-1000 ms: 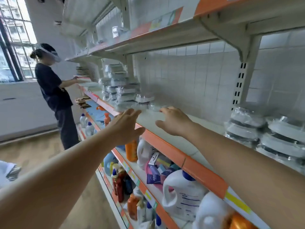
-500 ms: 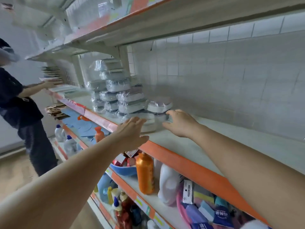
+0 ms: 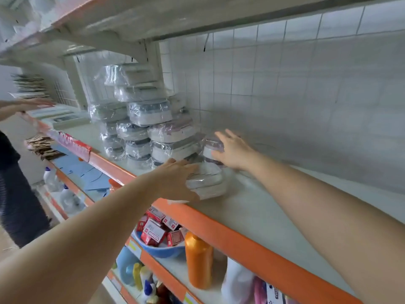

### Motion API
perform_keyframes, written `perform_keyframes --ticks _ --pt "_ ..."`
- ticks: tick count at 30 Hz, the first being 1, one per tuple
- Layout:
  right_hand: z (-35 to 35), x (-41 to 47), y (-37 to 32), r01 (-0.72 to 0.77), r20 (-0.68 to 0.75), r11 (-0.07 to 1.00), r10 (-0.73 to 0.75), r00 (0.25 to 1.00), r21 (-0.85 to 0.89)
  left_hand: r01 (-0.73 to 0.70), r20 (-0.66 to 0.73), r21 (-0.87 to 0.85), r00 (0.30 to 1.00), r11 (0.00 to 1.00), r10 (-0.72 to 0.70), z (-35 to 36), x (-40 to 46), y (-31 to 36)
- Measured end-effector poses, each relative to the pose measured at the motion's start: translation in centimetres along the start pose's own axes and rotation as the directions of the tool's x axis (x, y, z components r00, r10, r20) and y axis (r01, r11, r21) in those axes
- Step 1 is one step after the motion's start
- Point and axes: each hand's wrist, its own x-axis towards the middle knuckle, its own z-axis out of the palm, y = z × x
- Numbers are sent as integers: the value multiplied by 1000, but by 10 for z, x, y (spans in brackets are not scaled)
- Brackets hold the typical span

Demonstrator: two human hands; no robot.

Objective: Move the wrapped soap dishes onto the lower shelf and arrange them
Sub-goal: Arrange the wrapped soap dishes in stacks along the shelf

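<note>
A pile of plastic-wrapped soap dishes (image 3: pixel 149 113) is stacked on the white shelf with the orange front edge (image 3: pixel 241 242), against the tiled back wall. My left hand (image 3: pixel 175 178) lies on a wrapped white dish (image 3: pixel 208 181) near the shelf's front edge, fingers along its left side and top. My right hand (image 3: pixel 232 150) reaches to a wrapped dish with a purple rim (image 3: pixel 210 145) at the pile's right end, its fingers spread over the dish's top and right side. Whether either hand grips its dish is unclear.
The shelf above (image 3: pixel 153 20) overhangs the pile. Below stand an orange bottle (image 3: pixel 198 262), a blue bowl of red boxes (image 3: pixel 160 238) and several bottles. Another person (image 3: pixel 13 163) stands at the far left, a hand on the same shelf.
Both my hands moved forward from above the shelf edge and came onto the dishes: left on the front white one, right on the purple-rimmed one. The view swung closer to the pile.
</note>
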Motion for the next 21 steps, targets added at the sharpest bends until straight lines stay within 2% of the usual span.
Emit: perform_keyframes --ticks 2,6,9,12,16,21 --pt "6 11 2 -46 -27 999 47 999 27 -12 -13 35 1000 999 12 0 5 -2" --pt "5 22 -5 -181 -188 977 200 962 112 -18 -1 22 1000 1000 18 0 14 -6" --pt "1 25 -10 -299 -166 947 315 934 115 -45 -41 21 998 999 46 1 18 -7" --pt "8 30 -17 -409 -83 902 422 903 141 -81 -81 53 993 995 85 4 18 -7" --pt "19 47 -27 -444 -17 883 452 892 150 -126 -72 49 989 991 129 4 20 -11" --pt "28 43 -30 -461 -130 872 482 866 166 -189 31 -29 981 982 190 5 21 -23"
